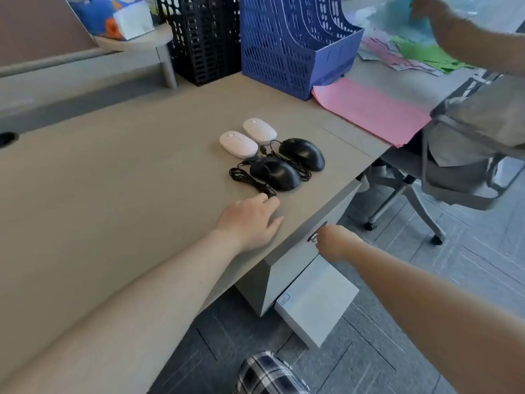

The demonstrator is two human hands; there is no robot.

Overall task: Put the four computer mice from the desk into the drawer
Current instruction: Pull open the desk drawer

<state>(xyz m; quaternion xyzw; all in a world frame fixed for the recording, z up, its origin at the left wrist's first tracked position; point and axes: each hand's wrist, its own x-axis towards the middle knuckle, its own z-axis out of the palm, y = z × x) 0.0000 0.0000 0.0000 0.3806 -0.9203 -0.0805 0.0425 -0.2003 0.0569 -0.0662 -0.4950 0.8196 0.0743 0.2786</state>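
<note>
Grey-beige laminate bench point(127, 172) with four computer mice grouped near its right edge, above a closed drawer point(298, 251).

Two smooth white oval mice point(238, 144) point(259, 130) lie side by side; just in front of them sit two matte black wired mice point(275, 174) point(301, 153), their cords loosely coiled. The left hand point(250, 220) rests flat, fingers spread, just short of the nearer cord, with bare bench to its left. The right hand point(335, 242) has its grip pinched on the drawer's lock point(313, 237). A blue file rack point(295, 44) and pink paper point(369, 109) sit well behind.

desk point(119, 172) left: bare | behind mice point(272, 155): file racks point(284, 46) (close) | right: chair point(466, 155)
</note>
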